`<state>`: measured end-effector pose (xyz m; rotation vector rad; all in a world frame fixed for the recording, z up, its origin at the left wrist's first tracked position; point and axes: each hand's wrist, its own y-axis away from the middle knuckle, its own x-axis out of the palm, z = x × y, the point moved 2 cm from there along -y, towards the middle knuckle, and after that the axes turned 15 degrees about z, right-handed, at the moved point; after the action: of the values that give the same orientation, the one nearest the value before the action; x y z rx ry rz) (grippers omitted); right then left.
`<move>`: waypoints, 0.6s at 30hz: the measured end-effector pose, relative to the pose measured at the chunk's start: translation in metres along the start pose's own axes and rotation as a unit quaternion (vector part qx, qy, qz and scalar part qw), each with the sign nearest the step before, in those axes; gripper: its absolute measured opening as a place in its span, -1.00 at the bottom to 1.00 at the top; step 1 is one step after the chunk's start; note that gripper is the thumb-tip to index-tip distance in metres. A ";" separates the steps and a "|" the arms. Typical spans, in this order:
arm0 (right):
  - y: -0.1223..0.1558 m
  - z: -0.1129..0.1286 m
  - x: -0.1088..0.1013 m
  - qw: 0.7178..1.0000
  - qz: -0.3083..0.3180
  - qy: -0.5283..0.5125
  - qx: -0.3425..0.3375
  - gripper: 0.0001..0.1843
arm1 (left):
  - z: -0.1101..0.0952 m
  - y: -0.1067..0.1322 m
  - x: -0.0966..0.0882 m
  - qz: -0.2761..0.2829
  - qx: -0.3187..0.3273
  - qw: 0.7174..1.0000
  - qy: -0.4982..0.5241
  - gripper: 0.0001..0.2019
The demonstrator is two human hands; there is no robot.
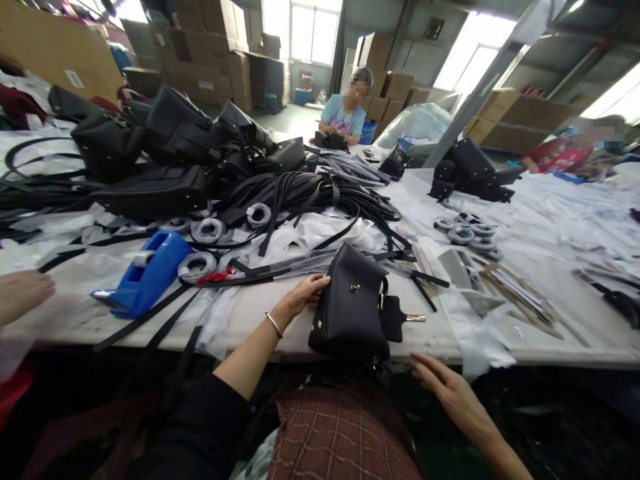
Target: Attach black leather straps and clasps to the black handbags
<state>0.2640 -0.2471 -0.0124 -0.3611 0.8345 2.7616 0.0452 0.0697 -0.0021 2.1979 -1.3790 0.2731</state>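
Your left grip (306,293) holds the black bag (345,310) by its left side, at the near edge of the surface (431,339). Its long axis runs away from you; your right grip (445,381), empty and loose, hangs apart, nearer the open flap (393,321).

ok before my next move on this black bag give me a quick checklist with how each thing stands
1. Left hand touching the black bag: ok, fingers at its left edge.
2. Right hand off the bag: ok, apart from it with fingers extended.
3. Flap fastened: not ok, it sticks out to the right.
4. Bag set well back on the table: not ok, it sits at the front edge.
5. Tape dispenser apart from the bag: ok, off to the left.
6. Inside of the bag: cannot tell, hidden.
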 end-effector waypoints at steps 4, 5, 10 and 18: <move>-0.044 0.064 0.024 0.991 -0.054 -0.098 -0.067 -0.47 | 0.002 0.004 0.018 0.010 0.032 0.999 -0.007 -0.35; -0.052 0.075 0.029 0.993 -0.060 -0.070 -0.076 -0.49 | 0.001 0.006 0.023 0.016 0.045 0.999 -0.003 -0.34; -0.061 0.088 0.060 0.995 0.013 0.011 -0.100 -0.62 | -0.011 0.022 0.036 0.034 0.119 0.990 -0.069 -0.28; -0.047 0.093 0.135 0.960 0.180 -0.086 -0.198 -0.62 | -0.050 0.022 0.046 0.046 0.136 0.946 -0.291 -0.54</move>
<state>0.1347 -0.1365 -0.0015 -0.0305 0.3237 3.2398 0.0516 0.0530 0.0666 2.5693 -1.8477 -0.1879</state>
